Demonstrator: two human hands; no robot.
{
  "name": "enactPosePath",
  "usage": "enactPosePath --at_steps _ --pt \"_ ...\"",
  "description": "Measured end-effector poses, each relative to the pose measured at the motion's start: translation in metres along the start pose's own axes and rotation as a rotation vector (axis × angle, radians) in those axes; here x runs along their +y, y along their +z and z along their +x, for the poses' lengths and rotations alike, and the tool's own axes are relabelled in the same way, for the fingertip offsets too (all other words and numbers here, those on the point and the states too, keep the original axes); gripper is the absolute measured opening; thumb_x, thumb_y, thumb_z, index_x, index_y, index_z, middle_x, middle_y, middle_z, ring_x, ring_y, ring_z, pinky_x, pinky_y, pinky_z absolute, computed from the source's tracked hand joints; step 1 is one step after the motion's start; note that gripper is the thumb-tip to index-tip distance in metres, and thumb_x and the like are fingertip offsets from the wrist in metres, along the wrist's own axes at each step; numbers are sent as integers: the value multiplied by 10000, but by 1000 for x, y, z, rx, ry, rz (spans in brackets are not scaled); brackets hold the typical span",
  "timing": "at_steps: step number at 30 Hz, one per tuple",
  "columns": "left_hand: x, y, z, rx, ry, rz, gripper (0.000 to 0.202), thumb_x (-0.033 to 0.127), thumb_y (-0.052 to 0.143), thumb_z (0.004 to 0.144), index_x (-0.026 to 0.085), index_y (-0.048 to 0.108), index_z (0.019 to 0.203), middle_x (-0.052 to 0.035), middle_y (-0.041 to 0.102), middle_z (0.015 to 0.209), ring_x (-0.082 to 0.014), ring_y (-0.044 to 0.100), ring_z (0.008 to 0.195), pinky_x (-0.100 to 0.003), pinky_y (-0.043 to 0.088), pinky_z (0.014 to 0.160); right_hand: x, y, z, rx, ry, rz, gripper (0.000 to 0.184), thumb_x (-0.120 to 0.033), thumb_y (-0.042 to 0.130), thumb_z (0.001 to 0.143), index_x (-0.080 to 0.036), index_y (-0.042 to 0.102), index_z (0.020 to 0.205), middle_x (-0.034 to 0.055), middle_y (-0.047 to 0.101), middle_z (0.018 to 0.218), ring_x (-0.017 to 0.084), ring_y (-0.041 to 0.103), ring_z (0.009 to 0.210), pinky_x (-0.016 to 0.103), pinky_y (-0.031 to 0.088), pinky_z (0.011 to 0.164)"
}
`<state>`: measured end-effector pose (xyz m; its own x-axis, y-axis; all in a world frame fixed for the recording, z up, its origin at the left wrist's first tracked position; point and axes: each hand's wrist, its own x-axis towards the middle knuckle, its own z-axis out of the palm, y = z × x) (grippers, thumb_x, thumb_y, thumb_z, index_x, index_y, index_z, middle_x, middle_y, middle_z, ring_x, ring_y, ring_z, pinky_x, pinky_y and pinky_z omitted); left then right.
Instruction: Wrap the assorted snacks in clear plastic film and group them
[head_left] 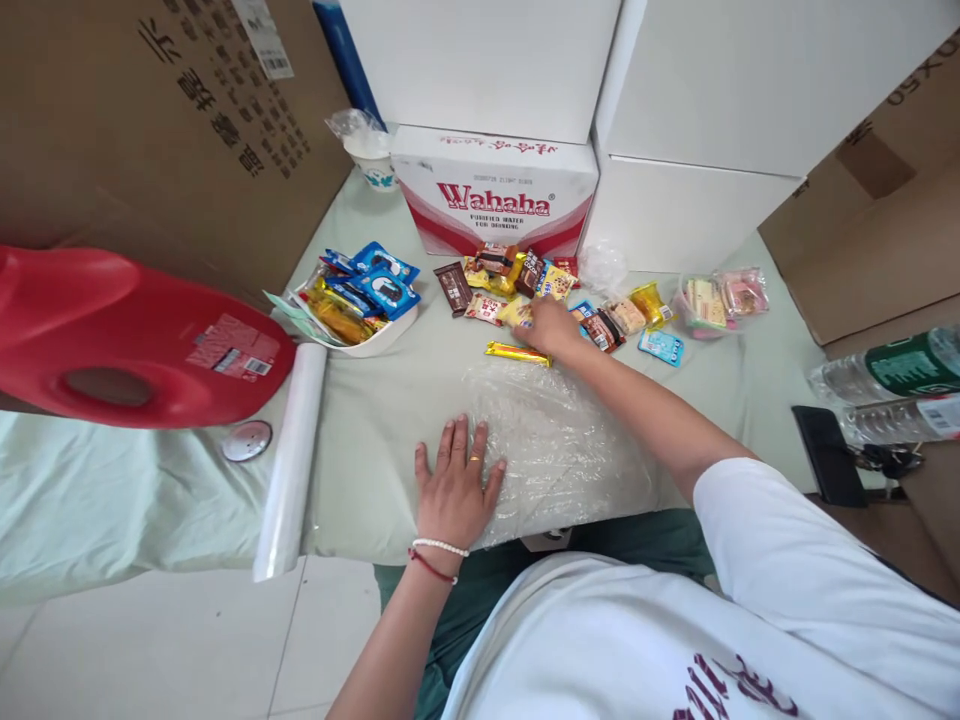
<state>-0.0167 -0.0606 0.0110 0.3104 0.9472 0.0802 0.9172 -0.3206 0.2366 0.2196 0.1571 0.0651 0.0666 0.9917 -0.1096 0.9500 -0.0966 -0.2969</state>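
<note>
My left hand point(455, 490) lies flat with fingers spread, on the table cloth and the left edge of a clear plastic sheet point(570, 450). My right hand point(553, 330) reaches into a pile of wrapped snacks, its fingers closed at a yellow snack packet point(515, 312); the fingertips are partly hidden. Just in front of that hand lies a thin yellow snack stick point(517, 353). Around it are a dark brown packet point(453, 289), a red and white packet point(484, 308), and a brown-wrapped snack point(602, 330). A light blue packet point(661, 347) sits farther right.
A white tray point(379, 338) of blue and yellow snacks stands left, beside a plastic film roll point(292, 460) and a red jug point(142, 345). A Wahaha box point(495, 195) backs the pile. Rightward are a clear snack tub point(705, 310), bottles point(900, 365) and a phone point(829, 455).
</note>
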Motion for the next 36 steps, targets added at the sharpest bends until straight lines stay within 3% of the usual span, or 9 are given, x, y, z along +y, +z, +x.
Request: enactPosePath --at_steps 5,13,16,19,24,26,30,33,36 --pt "1 -2 2 3 -8 -22 638 502 418 1051 240 419 1633 -160 327 1719 -363 353 1587 -688 127 1292 24 -13 37 240 426 203 767 -648 550 982 -63 429 1465 290 525 1429 393 614 1270 511 521 1036" --pt "1 -2 1 -2 -16 -38 634 514 415 1049 262 424 1630 -146 345 1716 -348 339 1596 -667 118 1303 30 -4 69 164 409 159 769 -347 808 825 -60 462 1448 277 572 1392 396 596 1262 538 486 1065" --pt "1 -2 1 3 -22 -43 631 512 410 1052 260 423 1630 -146 337 1720 -340 340 1597 -660 111 1307 40 -23 39 178 271 127 726 -296 776 823 -85 475 1449 257 556 1384 392 610 1214 513 504 1021" --pt "1 -3 1 -5 -22 -47 630 511 408 1051 250 432 1624 -150 346 1717 -337 336 1599 -662 112 1304 49 -49 -12 98 -111 108 729 -298 776 802 -128 494 1453 201 576 1347 376 595 1216 487 492 1034" --pt "1 -3 2 -22 -22 -21 640 517 403 1047 233 440 1620 -160 348 1715 -349 336 1597 -669 124 1297 36 -53 -108 -363 -708 51 647 -238 784 783 -216 578 1396 102 634 1241 276 637 1068 372 517 922" --pt "1 -2 3 -16 -24 -5 639 519 402 1047 231 447 1615 -160 353 1714 -349 339 1596 -659 127 1299 26 -39 -131 -460 -738 -63 592 -220 782 803 -222 615 1370 112 643 1219 278 631 1054 357 510 868" --pt "2 -2 2 -16 -23 14 636 518 397 1048 212 465 1602 -164 369 1707 -343 345 1593 -650 148 1298 24 -13 -149 -385 -691 -166 698 -403 853 817 -220 593 1438 165 607 1331 368 528 1231 441 489 954" --pt "3 -3 3 -24 -29 24 632 511 402 1047 203 472 1594 -157 383 1703 -338 355 1587 -653 176 1292 33 -12 -153 -356 -653 -58 815 -582 785 871 -198 506 1533 182 576 1403 376 493 1262 489 468 1013" --pt "4 -3 3 -21 -39 31 621 504 412 1043 219 479 1590 -144 392 1702 -335 360 1585 -650 189 1292 40 -19 -159 -347 -560 -56 689 -547 724 939 -176 550 1493 177 607 1351 362 499 1232 465 463 1000"
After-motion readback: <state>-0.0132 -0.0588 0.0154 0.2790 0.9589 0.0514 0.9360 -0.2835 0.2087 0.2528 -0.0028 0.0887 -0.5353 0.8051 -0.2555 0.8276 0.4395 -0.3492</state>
